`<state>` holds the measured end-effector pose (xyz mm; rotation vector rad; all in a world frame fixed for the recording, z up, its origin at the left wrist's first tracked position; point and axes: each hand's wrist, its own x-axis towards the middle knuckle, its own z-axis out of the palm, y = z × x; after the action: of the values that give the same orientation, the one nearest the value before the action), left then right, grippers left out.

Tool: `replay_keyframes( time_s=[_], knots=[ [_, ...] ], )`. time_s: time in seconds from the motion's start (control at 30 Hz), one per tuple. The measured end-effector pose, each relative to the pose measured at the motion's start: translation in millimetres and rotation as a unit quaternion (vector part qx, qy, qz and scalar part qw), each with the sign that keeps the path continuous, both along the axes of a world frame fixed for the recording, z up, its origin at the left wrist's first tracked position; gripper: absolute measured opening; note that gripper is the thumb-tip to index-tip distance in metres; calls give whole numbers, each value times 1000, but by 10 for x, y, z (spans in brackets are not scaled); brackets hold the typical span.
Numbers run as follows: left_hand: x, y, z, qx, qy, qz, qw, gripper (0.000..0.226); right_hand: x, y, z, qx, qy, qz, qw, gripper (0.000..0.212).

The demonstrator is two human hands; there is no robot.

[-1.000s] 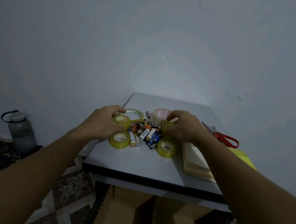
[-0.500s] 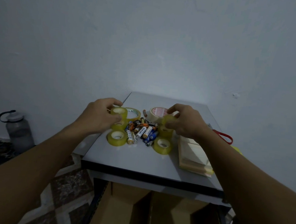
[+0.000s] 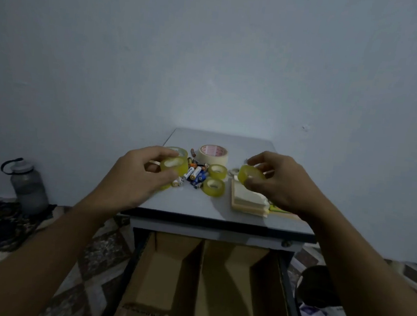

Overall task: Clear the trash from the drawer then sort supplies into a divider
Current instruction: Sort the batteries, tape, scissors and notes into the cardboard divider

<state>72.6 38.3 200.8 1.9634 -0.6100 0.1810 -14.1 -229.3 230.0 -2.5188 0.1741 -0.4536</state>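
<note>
My left hand [image 3: 134,176] grips a yellow clear tape roll [image 3: 174,166] above the left side of the grey table [image 3: 197,207]. A second yellow tape roll [image 3: 249,175] is lifted in my right hand [image 3: 276,182] over the right side. Two more yellow rolls [image 3: 216,171] [image 3: 213,187] lie on the table beside a heap of batteries [image 3: 194,173]. A cream masking tape roll [image 3: 213,154] sits behind them. Below the table the open drawer holds a cardboard divider [image 3: 199,279] with two compartments showing.
A stack of beige pads [image 3: 246,199] lies at the table's right under my right hand. A grey water bottle [image 3: 27,186] stands on the floor at the left. A dark bin with a plastic bag [image 3: 320,308] is at the lower right.
Both hands have lifted a yellow tape roll each off the pile and drawn apart and toward me. The view has tilted down, showing more of the open drawer.
</note>
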Motion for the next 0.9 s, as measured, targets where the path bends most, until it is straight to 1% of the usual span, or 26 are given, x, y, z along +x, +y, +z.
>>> replay_keyframes(
  time_s=[0.13, 0.27, 0.4, 0.5, 0.63, 0.73, 0.8, 0.9],
  knots=[
    [-426, -98, -147, -7, 34, -30, 999, 36, -456, -53, -145, 35, 4, -3, 999, 42],
    [-759, -298, -445, 4, 81, -88, 993, 32, -828, -131, -335, 57, 5, -18, 998, 42],
    [-990, -526, -811, 54, 125, -128, 982, 31, -1025, -194, -526, 47, 24, -19, 998, 39],
    [-1079, -719, -1064, 92, 136, -128, 978, 28, -1077, -232, -645, 29, 42, -30, 998, 40],
    [-1056, -1003, -1381, 158, 155, -128, 967, 29, -1079, -284, -752, 34, 50, -35, 998, 38],
    [-934, -1227, -1585, 208, 155, -134, 956, 35, -1040, -326, -800, 38, 55, -40, 997, 39],
    [-839, -1385, -1686, 240, 155, -131, 949, 45, -1009, -359, -838, 38, 54, -42, 997, 41],
    [-703, -1595, -1849, 250, 182, -120, 943, 60, -977, -405, -895, 41, 57, -46, 996, 43]
  ],
)
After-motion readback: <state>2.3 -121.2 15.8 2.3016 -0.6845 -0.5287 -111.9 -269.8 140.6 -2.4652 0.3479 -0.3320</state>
